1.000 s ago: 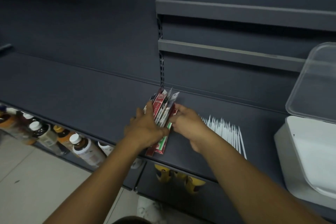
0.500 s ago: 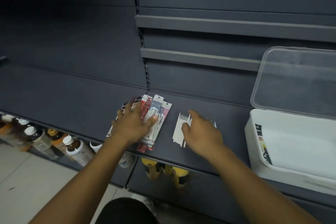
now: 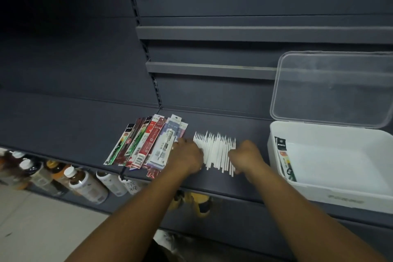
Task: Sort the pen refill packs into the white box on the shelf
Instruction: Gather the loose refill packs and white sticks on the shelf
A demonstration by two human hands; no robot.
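Lying fanned out flat on the dark grey shelf [image 3: 63, 125], the pen refill packs [image 3: 146, 144] overlap one another with their hanging tabs pointing to the far side and their near ends close to the shelf's front edge. They carry red, green, black and pale blue printing. Just right of them, a row of loose white refills [image 3: 214, 151] lies side by side, tips pointing far.

The left hand [image 3: 187, 156] sits at the left end of that row, between the packs and the refills, back of the hand facing up. Its fingertips are blurred beside the rightmost pack, so I cannot tell whether they grip anything. The right hand [image 3: 244, 157] is at the right end of the row with its fingers curled in toward the refills; whether it pinches any of them I cannot tell.

Further right, the white box [image 3: 319, 195] stands on the same shelf, apart from the fanned packs. A couple of dark packs [image 3: 285, 159] lean against its left inner wall. Its clear lid [image 3: 331, 89] is propped upright behind it against the back panel.

On the lower shelf to the left, bottles [image 3: 85, 183] with white caps stand in a row, and some yellow items [image 3: 197, 200] show under the shelf edge near the forearms.
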